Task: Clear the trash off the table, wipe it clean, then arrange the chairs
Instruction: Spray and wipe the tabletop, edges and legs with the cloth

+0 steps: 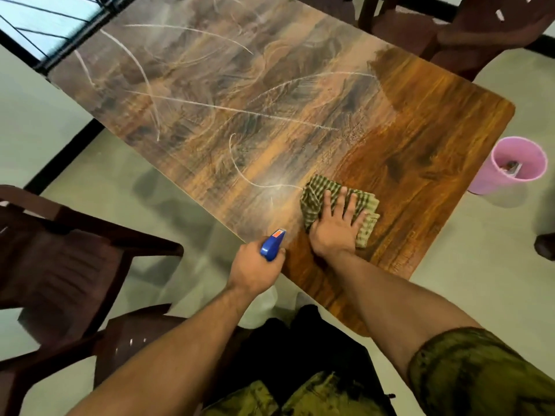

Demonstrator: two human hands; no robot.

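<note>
A wooden table (420,139) fills the middle of the head view, its left and far parts covered in wet streaks, its right part dark and shiny. My right hand (338,225) presses flat, fingers spread, on a green checked cloth (318,190) near the table's front edge. My left hand (255,267) grips a blue spray bottle (271,243) just left of the cloth, at the table's edge, nozzle pointing over the tabletop. Most of the bottle is hidden under my hand.
Dark brown plastic chairs stand at the left (75,250) and beyond the far right corner (468,34). A pink bin (492,175) with some trash inside sits on the floor right of the table. A window (45,22) is at the top left.
</note>
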